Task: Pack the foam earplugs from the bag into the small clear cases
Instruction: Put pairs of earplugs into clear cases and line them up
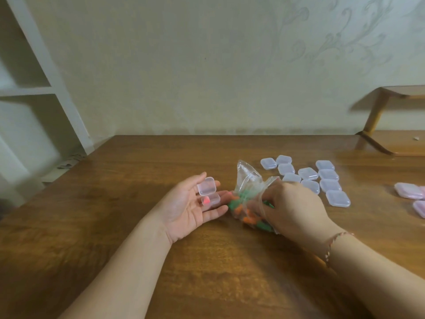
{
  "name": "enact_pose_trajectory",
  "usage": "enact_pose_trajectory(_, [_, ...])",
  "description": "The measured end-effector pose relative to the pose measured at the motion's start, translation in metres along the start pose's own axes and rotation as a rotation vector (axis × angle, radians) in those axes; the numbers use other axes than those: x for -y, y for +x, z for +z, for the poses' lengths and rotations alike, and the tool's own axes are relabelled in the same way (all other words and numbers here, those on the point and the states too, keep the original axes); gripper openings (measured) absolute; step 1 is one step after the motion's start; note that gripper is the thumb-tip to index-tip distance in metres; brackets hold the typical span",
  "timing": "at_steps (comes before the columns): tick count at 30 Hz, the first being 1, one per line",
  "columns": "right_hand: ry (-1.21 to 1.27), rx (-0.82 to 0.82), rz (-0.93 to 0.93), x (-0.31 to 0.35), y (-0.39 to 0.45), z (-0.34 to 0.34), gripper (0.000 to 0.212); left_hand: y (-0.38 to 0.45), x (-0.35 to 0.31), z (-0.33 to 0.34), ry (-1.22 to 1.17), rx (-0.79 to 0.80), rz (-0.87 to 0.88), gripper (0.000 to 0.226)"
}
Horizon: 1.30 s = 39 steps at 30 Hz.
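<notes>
On a brown wooden table (138,226), the left hand (190,206) lies palm up with its fingers spread and relaxed, and one small clear case (208,196) rests open on those fingers, lid hinged back toward the far side. One orange-red foam earplug (206,200) sits in the case's lower half. Just to the right, touching the left fingertips, a clear plastic bag (247,185) lies on the table with a heap of green and orange earplugs (239,208) inside, too jumbled to count. The right hand (292,208) is pushed into the bag's mouth, back of the hand upward; its fingers are hidden by the plastic, so whether they pinch an earplug cannot be told. A red thread bracelet (333,245) circles that wrist. Beyond the bag, ten closed clear cases (322,178) lie in a loose cluster. At the right edge of the view, two or three pinkish closed cases (409,191) lie well apart from the cluster, partly cut off.
</notes>
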State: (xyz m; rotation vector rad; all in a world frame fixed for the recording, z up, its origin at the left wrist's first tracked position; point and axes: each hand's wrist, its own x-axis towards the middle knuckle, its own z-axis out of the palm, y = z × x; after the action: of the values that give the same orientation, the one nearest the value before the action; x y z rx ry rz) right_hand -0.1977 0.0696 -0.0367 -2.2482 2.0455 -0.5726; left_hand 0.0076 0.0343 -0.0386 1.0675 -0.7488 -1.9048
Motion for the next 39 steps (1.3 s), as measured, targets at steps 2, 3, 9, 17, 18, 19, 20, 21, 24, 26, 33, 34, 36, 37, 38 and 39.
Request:
enact_pose_trajectory(2, [0.047,0.029,0.014,0.002,0.001,-0.002,0.051,0.0,0.0,0.0,0.002,0.011,-0.008,0.045])
enact_pose_trajectory(3, [0.105,0.047,0.021,0.003,0.002,-0.002,0.047,0.0,0.0,0.0,0.001,0.02,-0.01,0.045])
enact_pose_trajectory(9, [0.146,0.072,0.1,-0.001,0.005,0.001,0.044,-0.002,0.0,0.001,0.031,0.065,-0.001,0.057])
enact_pose_trajectory(17, [0.232,0.055,0.142,-0.008,0.008,0.011,0.02,-0.004,0.001,0.002,0.083,0.135,0.004,0.062])
enact_pose_trajectory(18, [0.244,0.07,0.136,-0.009,0.008,0.013,0.026,-0.004,0.001,0.002,0.082,0.145,0.004,0.062])
enact_pose_trajectory(19, [0.27,0.085,0.134,-0.01,0.008,0.014,0.035,-0.005,0.001,0.002,0.08,0.152,0.004,0.062])
enact_pose_trajectory(20, [0.296,0.093,0.132,-0.01,0.008,0.015,0.039,-0.005,0.001,0.002,0.079,0.159,0.004,0.062])
enact_pose_trajectory(21, [0.313,0.095,0.129,-0.01,0.007,0.014,0.038,-0.005,0.001,0.003,0.079,0.164,0.004,0.062])
enact_pose_trajectory(24, [0.361,0.108,0.082,-0.011,0.007,0.014,0.025,-0.006,0.001,0.003,0.086,0.17,0.001,0.062])
enact_pose_trajectory(26, [0.425,0.146,0.036,-0.011,0.007,0.011,0.017,-0.006,0.001,0.003,0.093,0.171,-0.002,0.061])
enact_pose_trajectory(33, [0.522,0.151,-0.031,-0.014,0.009,0.011,0.011,-0.006,0.004,0.005,0.115,0.177,-0.003,0.06])
enact_pose_trajectory(34, [0.524,0.15,-0.031,-0.015,0.01,0.012,0.011,-0.006,0.004,0.005,0.12,0.176,-0.002,0.06])
enact_pose_trajectory(36, [0.526,0.143,-0.03,-0.016,0.01,0.014,0.011,-0.005,0.005,0.004,0.126,0.181,-0.001,0.061])
enact_pose_trajectory(37, [0.528,0.144,-0.023,-0.016,0.01,0.014,0.01,-0.005,0.005,0.004,0.126,0.186,-0.002,0.061])
enact_pose_trajectory(38, [0.531,0.141,-0.017,-0.017,0.01,0.016,0.011,-0.005,0.006,0.004,0.124,0.19,-0.003,0.061])
enact_pose_trajectory(39, [0.525,0.14,-0.009,-0.017,0.01,0.017,0.016,-0.004,0.005,0.004,0.12,0.192,-0.004,0.061])
